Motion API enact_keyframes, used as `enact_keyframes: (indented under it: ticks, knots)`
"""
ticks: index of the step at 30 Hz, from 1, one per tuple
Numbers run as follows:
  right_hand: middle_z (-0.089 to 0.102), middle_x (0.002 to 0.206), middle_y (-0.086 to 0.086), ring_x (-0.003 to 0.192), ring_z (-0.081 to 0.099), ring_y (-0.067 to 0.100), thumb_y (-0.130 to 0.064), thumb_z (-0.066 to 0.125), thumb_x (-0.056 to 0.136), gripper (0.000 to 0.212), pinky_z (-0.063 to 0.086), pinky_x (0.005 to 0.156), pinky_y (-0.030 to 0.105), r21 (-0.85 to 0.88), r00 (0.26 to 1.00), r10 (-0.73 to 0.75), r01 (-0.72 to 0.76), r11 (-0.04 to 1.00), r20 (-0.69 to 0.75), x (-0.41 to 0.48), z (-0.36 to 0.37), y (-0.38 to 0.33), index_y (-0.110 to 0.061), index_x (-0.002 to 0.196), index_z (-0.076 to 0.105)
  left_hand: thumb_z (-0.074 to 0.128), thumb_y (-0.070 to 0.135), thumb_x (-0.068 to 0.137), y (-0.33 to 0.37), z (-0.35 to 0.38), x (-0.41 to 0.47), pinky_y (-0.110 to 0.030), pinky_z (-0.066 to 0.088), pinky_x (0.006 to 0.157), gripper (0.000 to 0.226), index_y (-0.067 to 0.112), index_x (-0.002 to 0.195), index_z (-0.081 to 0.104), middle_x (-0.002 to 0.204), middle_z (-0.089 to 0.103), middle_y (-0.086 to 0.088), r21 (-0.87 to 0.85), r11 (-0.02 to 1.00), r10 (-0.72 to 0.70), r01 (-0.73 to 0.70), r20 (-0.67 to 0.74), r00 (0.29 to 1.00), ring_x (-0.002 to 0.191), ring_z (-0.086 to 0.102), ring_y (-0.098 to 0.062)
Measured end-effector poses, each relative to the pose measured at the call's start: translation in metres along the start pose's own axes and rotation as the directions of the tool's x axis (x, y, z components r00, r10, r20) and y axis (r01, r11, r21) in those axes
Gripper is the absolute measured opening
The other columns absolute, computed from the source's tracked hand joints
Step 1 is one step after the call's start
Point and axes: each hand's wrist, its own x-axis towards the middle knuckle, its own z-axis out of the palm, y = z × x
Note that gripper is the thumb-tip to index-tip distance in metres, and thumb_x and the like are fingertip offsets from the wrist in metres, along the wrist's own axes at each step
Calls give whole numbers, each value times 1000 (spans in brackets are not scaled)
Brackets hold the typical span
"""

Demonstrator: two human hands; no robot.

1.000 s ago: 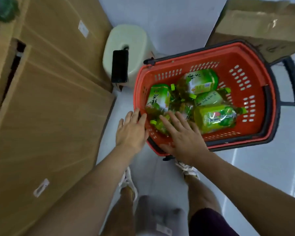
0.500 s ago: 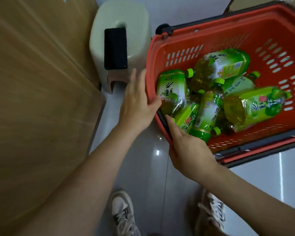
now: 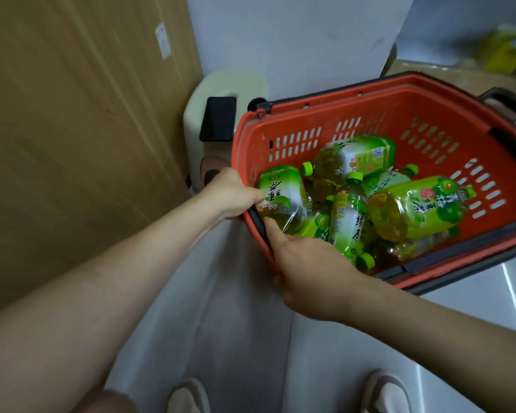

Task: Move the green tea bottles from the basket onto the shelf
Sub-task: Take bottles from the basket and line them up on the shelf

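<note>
Nothing among the bottles (image 3: pixel 355 198) has shifted since half a second ago. They lie heaped on their sides in the basket (image 3: pixel 370 87), caps pointing every way. What changed is my left grip (image 3: pixel 230 193): it lay flat on the basket's outer wall and now curls over the near rim, fingertips against the nearest bottle (image 3: pixel 280 192). My right grip (image 3: pixel 307 272) clamps the same rim, thumb inside along the black handle (image 3: pixel 258 222). Neither holds a bottle. I judge the task barely begun: every bottle I see waits to be lifted, and no shelf shows clearly. Beyond stands a stool (image 3: pixel 221 84) carrying a phone (image 3: pixel 218 119).
</note>
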Motion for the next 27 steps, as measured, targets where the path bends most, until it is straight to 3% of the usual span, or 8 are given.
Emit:
enact_keyframes:
  ticks: [4, 6, 9, 12, 15, 19, 22, 27]
  knots:
    - [49, 132, 11, 104, 58, 35, -24, 57, 86, 90, 49, 77, 39, 58, 995, -92, 94, 994, -31, -9, 10, -24, -9, 150, -4, 60, 28, 50, -16, -19, -29, -43, 56, 67, 55, -3, 95, 66, 85, 70, -23, 29, 999, -31, 31, 9, 999, 65, 63, -29]
    - [43, 140, 12, 109, 56, 37, -25, 58, 86, 92, 50, 84, 43, 82, 989, -147, 146, 986, 13, -12, 13, -39, -9, 150, -6, 61, 27, 51, -27, -32, -43, -46, 56, 77, 54, -2, 96, 67, 89, 71, -22, 49, 996, -75, 74, 12, 997, 76, 70, -31]
    - [26, 155, 6, 131, 42, 29, -38, 63, 84, 96, 43, 101, 42, 177, 955, -280, 260, 949, 95, -24, 14, -51, -15, 151, -3, 62, 11, 77, -42, -49, -70, -22, 54, 52, 14, -1, 85, 64, 76, 66, -14, 126, 985, -118, 116, 10, 993, 48, 64, -7]
    - [16, 159, -6, 141, 28, 20, -66, 62, 74, 102, 32, 112, 38, 41, 933, -306, 303, 952, 188, -40, -8, -33, -32, 150, 4, 61, 6, 83, -63, -63, -88, -14, 45, 40, 8, 3, 90, 63, 77, 61, -11, 175, 970, -164, 168, -37, 986, 37, 55, -2]
    - [39, 149, -5, 133, 42, 21, -73, 58, 70, 92, 37, 106, 35, -20, 916, -104, 121, 992, 388, -57, -30, -7, -40, 147, 19, 66, 18, 81, -89, -74, -96, -27, 49, 71, 27, 3, 103, 61, 94, 63, -12, 241, 950, -164, 201, -165, 973, 81, 63, -23]
    - [67, 98, -1, 87, 61, 21, -75, 46, 77, 63, 52, 80, 36, -90, 906, -119, 169, 982, 407, -72, -15, -12, -27, 117, 60, 60, 35, 86, -106, -80, -111, -41, 47, 86, 58, -2, 125, 40, 119, 58, -21, 499, 821, -107, 278, -344, 933, 109, 57, -40]
    - [65, 86, 0, 78, 59, 20, -72, 47, 78, 60, 48, 69, 32, -79, 910, -121, 165, 983, 397, -73, -9, -29, -23, 106, 64, 57, 32, 90, -113, -86, -122, -42, 46, 86, 58, -6, 128, 35, 123, 55, -25, 547, 787, -68, 285, -382, 922, 113, 54, -43]
    - [67, 90, 1, 82, 60, 21, -72, 48, 78, 60, 51, 75, 34, -50, 895, -111, 147, 988, 432, -69, -5, -52, -21, 106, 65, 60, 28, 88, -123, -100, -133, -39, 48, 85, 59, -9, 129, 38, 124, 56, -23, 634, 721, -42, 280, -363, 931, 113, 55, -40]
